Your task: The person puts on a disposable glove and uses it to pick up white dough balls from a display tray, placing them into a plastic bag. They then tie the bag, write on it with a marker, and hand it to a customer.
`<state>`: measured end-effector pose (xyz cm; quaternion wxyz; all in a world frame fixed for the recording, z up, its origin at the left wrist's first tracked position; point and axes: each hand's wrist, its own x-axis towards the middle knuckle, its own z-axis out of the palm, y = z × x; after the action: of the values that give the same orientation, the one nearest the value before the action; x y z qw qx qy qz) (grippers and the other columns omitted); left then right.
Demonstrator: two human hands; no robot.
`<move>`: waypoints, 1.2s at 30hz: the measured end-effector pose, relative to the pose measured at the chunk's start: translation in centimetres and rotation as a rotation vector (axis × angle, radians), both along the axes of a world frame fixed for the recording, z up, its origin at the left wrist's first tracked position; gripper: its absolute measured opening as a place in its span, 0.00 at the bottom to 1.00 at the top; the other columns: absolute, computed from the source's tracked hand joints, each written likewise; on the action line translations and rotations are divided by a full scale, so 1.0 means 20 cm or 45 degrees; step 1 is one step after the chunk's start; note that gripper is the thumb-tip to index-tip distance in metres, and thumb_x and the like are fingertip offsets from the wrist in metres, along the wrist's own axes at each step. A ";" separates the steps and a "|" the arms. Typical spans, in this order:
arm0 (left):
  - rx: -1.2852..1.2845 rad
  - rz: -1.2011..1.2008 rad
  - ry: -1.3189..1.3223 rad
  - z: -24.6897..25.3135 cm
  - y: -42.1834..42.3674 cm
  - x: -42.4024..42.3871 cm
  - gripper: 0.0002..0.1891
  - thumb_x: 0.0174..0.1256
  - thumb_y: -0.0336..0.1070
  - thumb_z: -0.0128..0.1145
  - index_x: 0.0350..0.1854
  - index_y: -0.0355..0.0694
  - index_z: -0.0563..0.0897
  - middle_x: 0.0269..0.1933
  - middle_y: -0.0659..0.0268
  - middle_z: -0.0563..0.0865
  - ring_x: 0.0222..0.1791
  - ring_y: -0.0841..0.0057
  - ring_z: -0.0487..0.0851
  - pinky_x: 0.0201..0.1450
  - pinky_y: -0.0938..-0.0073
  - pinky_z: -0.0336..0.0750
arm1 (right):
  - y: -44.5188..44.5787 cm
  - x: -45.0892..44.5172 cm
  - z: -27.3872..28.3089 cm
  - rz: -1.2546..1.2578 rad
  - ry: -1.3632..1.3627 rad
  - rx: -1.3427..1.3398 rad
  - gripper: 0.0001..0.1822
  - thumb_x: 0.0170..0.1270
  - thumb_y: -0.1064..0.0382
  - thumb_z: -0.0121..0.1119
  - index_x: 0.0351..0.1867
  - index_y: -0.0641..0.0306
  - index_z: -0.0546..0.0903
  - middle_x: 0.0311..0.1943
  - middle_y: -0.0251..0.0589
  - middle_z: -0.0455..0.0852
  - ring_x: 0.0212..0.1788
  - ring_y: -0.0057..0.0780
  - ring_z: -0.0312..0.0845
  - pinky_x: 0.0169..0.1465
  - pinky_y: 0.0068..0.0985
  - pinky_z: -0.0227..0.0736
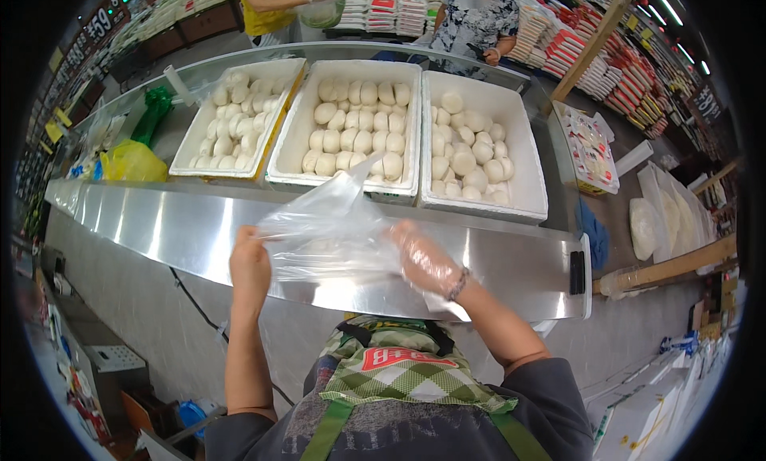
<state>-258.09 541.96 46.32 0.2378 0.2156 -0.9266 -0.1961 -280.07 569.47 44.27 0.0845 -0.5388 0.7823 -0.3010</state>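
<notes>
A clear plastic bag [329, 233] is stretched between my two hands above the steel counter. Bare, my left hand [250, 263] grips the bag's left edge with closed fingers. My right hand [426, 260], in a thin clear plastic glove, holds the right side and looks blurred. Something pale shows faintly through the film; I cannot tell what it is. Just beyond the bag, round white buns [362, 117] sit in rows in the middle white foam box [416, 102]. More white buns fill the left foam box [179, 158] and the right foam box [520, 155].
The stainless steel counter [508, 263] runs in front of me, with a glass guard [383, 46] behind the boxes. A yellow plastic bag [134, 161] and a green one [152, 114] lie at left. A box of packets [583, 143] stands at right. Two people are beyond the glass.
</notes>
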 end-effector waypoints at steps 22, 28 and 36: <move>0.849 0.147 0.641 -0.08 -0.61 -1.12 0.27 0.64 0.18 0.49 0.66 0.39 0.76 0.61 0.62 0.75 0.64 0.71 0.74 0.56 0.77 0.71 | -0.79 -0.94 -0.19 -0.726 -0.448 -0.672 0.41 0.60 0.67 0.71 0.73 0.62 0.64 0.69 0.48 0.67 0.65 0.40 0.72 0.62 0.36 0.74; 0.782 0.367 0.833 -0.42 -0.93 -1.69 0.25 0.64 0.19 0.48 0.65 0.39 0.77 0.62 0.61 0.75 0.62 0.69 0.75 0.61 0.73 0.71 | -1.23 -1.60 -0.44 -0.657 0.229 -0.276 0.46 0.59 0.62 0.72 0.77 0.60 0.59 0.74 0.59 0.59 0.75 0.53 0.59 0.76 0.42 0.59; 1.050 0.682 0.897 -0.70 -1.23 -1.80 0.25 0.62 0.18 0.44 0.61 0.37 0.81 0.60 0.61 0.80 0.60 0.72 0.78 0.62 0.75 0.72 | -1.95 -2.53 -1.05 -0.761 0.538 0.799 0.46 0.57 0.51 0.69 0.77 0.51 0.61 0.75 0.52 0.62 0.76 0.51 0.58 0.73 0.45 0.62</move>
<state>-294.18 517.35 32.31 0.4682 0.4380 -0.5531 -0.5320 -330.73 530.48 23.34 -0.0080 -0.2882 0.9560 0.0546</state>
